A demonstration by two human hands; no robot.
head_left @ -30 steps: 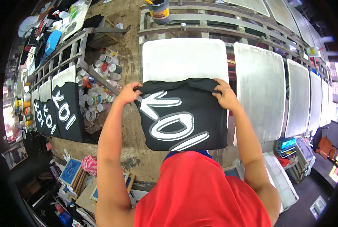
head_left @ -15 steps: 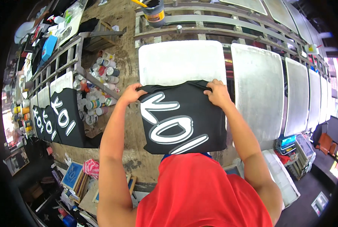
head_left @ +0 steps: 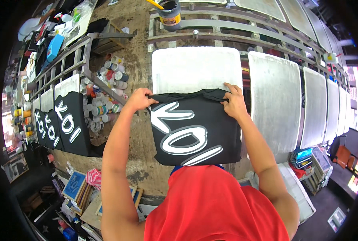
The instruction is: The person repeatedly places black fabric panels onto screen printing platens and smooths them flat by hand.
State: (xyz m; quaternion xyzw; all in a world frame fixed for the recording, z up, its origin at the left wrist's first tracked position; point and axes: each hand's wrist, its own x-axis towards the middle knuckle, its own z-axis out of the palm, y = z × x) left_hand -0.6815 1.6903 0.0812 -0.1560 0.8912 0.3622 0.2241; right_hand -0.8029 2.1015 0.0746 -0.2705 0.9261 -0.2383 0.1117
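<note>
A black fabric piece (head_left: 223, 136) with large white, grey-outlined lettering covers the near part of a white printing board (head_left: 197, 68) in front of me. At its far left corner, my left hand (head_left: 140, 99) pinches the edge between thumb and fingers. My right hand (head_left: 234, 102) grips the far right corner, with one finger stretched out away from the cloth. Between the hands the far edge is bunched and slightly folded. The fabric's near edge reaches my red top, and the far part of the board shows bare.
More pale boards (head_left: 274, 100) line up to the right on a metal rack (head_left: 235, 23). A dark paint tub (head_left: 169, 18) with a yellow handle stands on the rack. On the left are several printed black fabrics (head_left: 72, 120), paint containers (head_left: 116, 76) and framed screens (head_left: 74, 185).
The fabric's far edge has become more bunched and folded between my hands. One finger of my right hand has stretched out. The whole view has shifted slightly.
</note>
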